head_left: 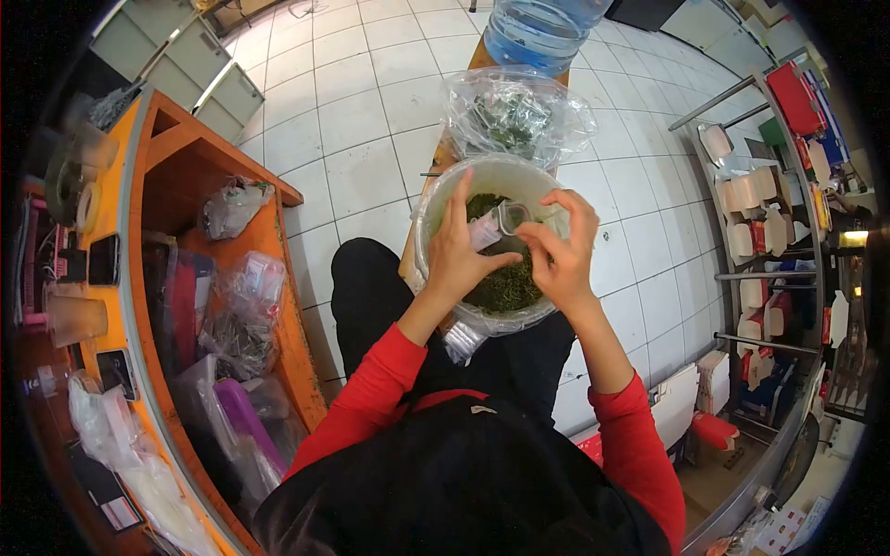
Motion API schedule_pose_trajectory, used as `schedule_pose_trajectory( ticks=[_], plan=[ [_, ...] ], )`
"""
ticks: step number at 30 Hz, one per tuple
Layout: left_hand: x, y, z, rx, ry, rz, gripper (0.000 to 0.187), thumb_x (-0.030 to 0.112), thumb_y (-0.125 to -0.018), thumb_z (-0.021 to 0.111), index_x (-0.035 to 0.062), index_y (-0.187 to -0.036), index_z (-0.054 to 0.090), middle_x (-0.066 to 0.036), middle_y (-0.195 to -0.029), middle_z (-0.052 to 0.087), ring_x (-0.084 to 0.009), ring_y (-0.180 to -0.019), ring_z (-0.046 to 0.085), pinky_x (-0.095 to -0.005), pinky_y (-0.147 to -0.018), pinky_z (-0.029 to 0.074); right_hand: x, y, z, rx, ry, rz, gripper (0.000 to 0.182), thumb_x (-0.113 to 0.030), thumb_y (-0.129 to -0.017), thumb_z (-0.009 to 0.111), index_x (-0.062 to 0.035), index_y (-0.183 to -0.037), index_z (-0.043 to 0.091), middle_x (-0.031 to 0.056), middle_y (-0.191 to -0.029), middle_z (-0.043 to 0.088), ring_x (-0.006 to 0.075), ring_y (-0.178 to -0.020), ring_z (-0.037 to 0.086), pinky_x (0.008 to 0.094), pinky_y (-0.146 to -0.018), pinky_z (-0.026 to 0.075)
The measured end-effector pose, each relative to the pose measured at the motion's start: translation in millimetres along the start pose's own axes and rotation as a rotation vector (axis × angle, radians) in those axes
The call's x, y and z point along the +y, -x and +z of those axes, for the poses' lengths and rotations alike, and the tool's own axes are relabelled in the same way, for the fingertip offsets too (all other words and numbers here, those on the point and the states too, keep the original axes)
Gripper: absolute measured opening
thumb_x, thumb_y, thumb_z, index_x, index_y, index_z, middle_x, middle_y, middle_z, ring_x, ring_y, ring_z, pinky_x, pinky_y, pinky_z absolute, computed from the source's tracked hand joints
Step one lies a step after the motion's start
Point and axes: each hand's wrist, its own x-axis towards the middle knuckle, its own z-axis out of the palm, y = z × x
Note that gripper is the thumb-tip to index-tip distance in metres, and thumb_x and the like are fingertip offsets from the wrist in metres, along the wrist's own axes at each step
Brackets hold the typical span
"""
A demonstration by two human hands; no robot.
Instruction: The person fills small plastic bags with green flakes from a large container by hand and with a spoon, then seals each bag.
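Note:
A round pale bucket (427, 199) lined with clear plastic stands in front of my lap, with dark green shredded leaves (505, 292) inside. Over it, my left hand (451, 252) holds a small clear plastic container (485, 231) against its fingers, thumb stretched to the right. The container lies tilted, its round mouth turned toward my right hand (564, 248). That hand's fingers are bent together at the container's rim; whatever they pinch is hidden. Just beyond the bucket rests a clear plastic bag (519, 116) with more green leaves.
A large blue water bottle (542, 32) stands at the far end of the wooden bench (410, 246). On the left is an orange counter (139, 269) with phones, cups and bagged goods. A metal rack (769, 275) with food boxes stands at the right.

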Motion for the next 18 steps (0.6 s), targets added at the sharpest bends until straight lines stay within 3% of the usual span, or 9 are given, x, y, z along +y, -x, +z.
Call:
schedule_pose_trajectory(
  ticks=[2,5,7,8,11,18],
  plan=[
    [-6.9,-0.7,0.9,-0.017,0.155,-0.019,0.056,0.015,-0.068,0.081,0.0015,-0.117,0.057,-0.010,-0.112,0.063,-0.0212,-0.104,0.059,-0.0338,-0.083,0.048,-0.7,-5.3,-4.4,0.010,0.057,-0.005,0.019,-0.002,-0.071,0.065,-0.0133,-0.086,0.065,0.0076,-0.111,0.054,0.0275,-0.106,0.051,0.0421,-0.092,0.031],
    [-32.4,-0.9,-4.5,-0.249,0.430,-0.144,0.039,0.010,-0.075,0.075,-0.0013,-0.110,0.061,-0.007,-0.103,0.066,-0.0166,-0.095,0.061,-0.0295,-0.081,0.049,10.9,-0.9,-1.1,-0.065,-0.046,0.091,0.017,-0.002,-0.072,0.067,-0.0110,-0.087,0.065,0.0054,-0.098,0.059,0.0221,-0.092,0.057,0.0384,-0.088,0.036],
    [-21.1,-3.0,-11.9,-0.312,0.467,-0.275,0.023,0.007,-0.080,0.070,-0.0017,-0.101,0.065,-0.005,-0.095,0.068,-0.0128,-0.089,0.062,-0.0259,-0.079,0.049,7.0,2.2,7.7,0.092,-0.345,0.366,0.014,-0.003,-0.074,0.068,-0.0083,-0.087,0.065,0.0046,-0.088,0.061,0.0190,-0.083,0.058,0.0343,-0.082,0.040],
    [-16.5,-2.7,-11.5,-0.264,0.522,-0.306,0.019,0.006,-0.082,0.069,-0.0017,-0.098,0.066,-0.005,-0.090,0.068,-0.0120,-0.085,0.062,-0.0250,-0.078,0.048,5.1,3.4,11.5,0.171,-0.494,0.504,0.013,-0.004,-0.075,0.069,-0.0069,-0.087,0.065,0.0042,-0.083,0.062,0.0174,-0.079,0.059,0.0322,-0.079,0.042],
    [-4.6,-3.4,-9.0,-0.178,0.620,-0.364,0.010,0.005,-0.084,0.067,-0.0014,-0.092,0.068,-0.004,-0.082,0.068,-0.0099,-0.078,0.062,-0.0236,-0.074,0.048,6.9,4.3,16.8,0.176,-0.673,0.641,0.012,-0.008,-0.077,0.070,-0.0034,-0.086,0.064,0.0054,-0.077,0.063,0.0161,-0.075,0.058,0.0281,-0.072,0.044],
    [-13.6,-3.1,-13.5,-0.193,0.359,-0.242,0.011,0.007,-0.082,0.069,-0.0004,-0.090,0.066,-0.005,-0.081,0.068,-0.0110,-0.076,0.063,-0.0260,-0.071,0.048,1.6,0.9,17.1,0.080,-0.287,0.512,0.012,-0.010,-0.076,0.071,-0.0027,-0.081,0.063,0.0041,-0.075,0.064,0.0159,-0.072,0.057,0.0278,-0.073,0.041]
  ],
)
